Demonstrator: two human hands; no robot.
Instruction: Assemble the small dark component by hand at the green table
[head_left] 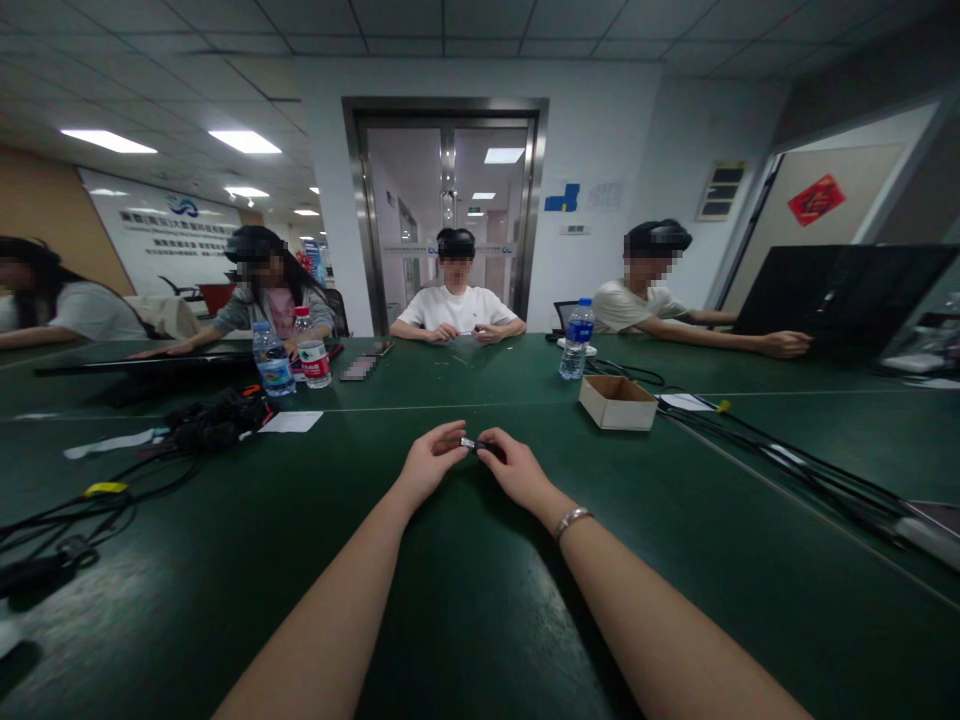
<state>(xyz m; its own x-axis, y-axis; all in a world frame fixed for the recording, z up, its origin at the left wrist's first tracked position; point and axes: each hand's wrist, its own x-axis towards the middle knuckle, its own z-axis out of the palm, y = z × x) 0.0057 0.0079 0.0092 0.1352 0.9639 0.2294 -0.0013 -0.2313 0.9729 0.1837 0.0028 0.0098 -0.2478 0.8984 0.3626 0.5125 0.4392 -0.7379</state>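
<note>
Small dark item [470, 444] with a silvery end sits between your left hand [430, 466] and your right hand [519, 470], over the green table [465, 600]. Your forearms reach forward and slant inward, bringing both hands close together. Your right thumb and fingers pinch the dark end; your left ones curl narrowly around the silvery end, though whether they grip it cannot be told.

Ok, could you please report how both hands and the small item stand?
Right hand pinching small dark item. Left hand at its silvery end, grip unclear. Open box ahead to the right, apart from both hands.
</note>
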